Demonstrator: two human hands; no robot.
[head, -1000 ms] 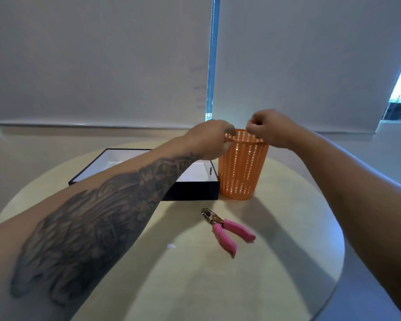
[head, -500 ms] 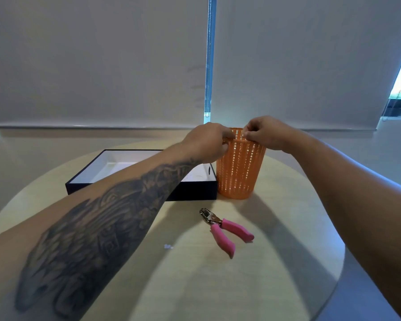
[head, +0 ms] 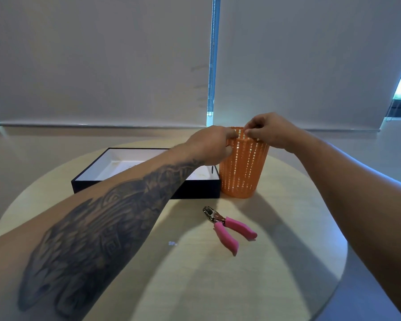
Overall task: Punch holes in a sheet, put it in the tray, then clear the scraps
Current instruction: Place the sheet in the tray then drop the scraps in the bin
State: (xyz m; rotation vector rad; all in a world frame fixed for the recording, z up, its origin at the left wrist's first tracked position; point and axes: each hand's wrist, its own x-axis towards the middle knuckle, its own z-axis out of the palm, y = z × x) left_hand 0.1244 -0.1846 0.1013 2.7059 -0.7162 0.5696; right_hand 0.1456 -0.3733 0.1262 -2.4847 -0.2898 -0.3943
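An orange mesh basket stands at the back of the round table, touching the right end of a black tray with a white inside. A white sheet lies in the tray, partly hidden by my left forearm. My left hand is closed on the basket's left rim, thumb against its side. My right hand hovers over the rim with fingertips pinched together; I cannot see anything between them. A pink-handled hole punch lies on the table in front of the basket. Small white scraps lie left of it.
The round wooden table ends in a curved edge at the right and front. Grey roller blinds cover the window behind the table.
My right hand has shifted left along the basket's rim toward my left hand. Punch, tray and scraps stay in place.
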